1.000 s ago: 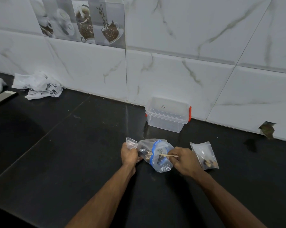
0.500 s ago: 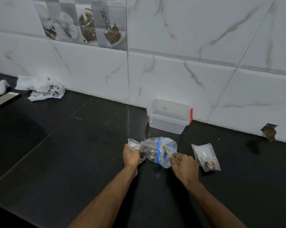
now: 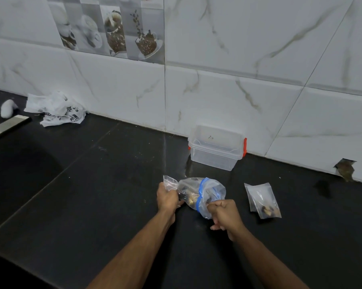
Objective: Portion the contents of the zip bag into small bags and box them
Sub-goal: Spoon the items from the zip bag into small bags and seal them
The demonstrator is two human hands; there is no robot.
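One zip bag [image 3: 212,189], two small bags: left hand [image 3: 167,198] grips an empty small bag [image 3: 169,182]; right hand [image 3: 224,211] fingers pinch the zip bag; one box [image 3: 216,150] at the table's [image 3: 92,195] back edge.

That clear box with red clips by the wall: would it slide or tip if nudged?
Probably slides easily: the clear box looks thin-walled and empty, so light, and the black counter looks smooth. Tipping seems unlikely, since it sits low and wide.

I find one faint handwritten mark on the lid of the clear plastic box [image 3: 216,148]; I cannot read it. Dark print on the crumpled white bag [image 3: 57,109] is also illegible.
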